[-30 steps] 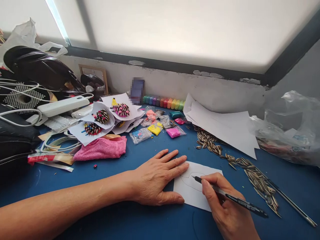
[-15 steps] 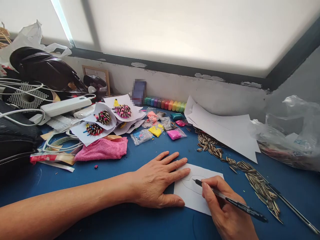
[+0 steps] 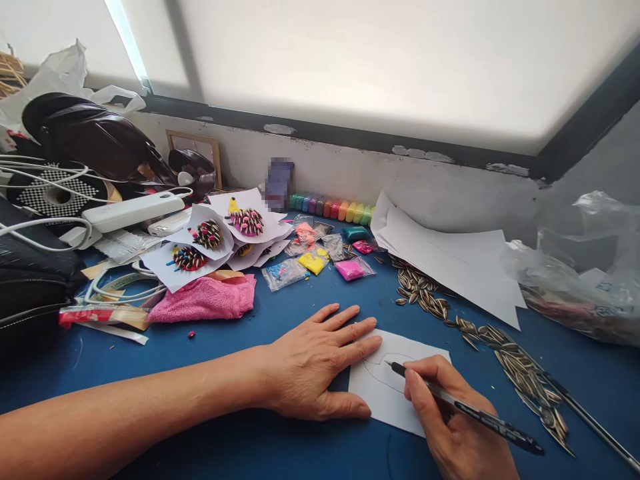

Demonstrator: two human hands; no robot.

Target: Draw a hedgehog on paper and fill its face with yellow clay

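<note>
Paper [image 3: 385,405], flat on the bench [image 3: 250,443], right there between the hands, with a thin drawn outline [image 3: 385,373] on top. Featherlight by the look, bendy, apt to skid or crease; best pinned along one side, or lifted by the bare near edge between both palms. And pinned now: left hand [image 3: 320,373] palm down, spread out, fingers and thumb lapping the left side, nothing grasped. Across to the right hand [image 3: 465,441]: curled round a pen [image 3: 483,417], pinched low. Tip at the outline; touching or just above, cannot tell. Slim, stiff, probably slick along the barrel, so best gripped near the point.

Further out! Right of the right hand, a trail of striped seeds [image 3: 530,373], hard and likely to scatter if brushed. Beyond the left hand's fingertips, a pink packet [image 3: 350,269], soft probably. Away past the left wrist, a crumpled pink cloth [image 3: 205,300], then seed-studded shapes [image 3: 189,258] on sheets, likely fragile, best carried from underneath.
</note>
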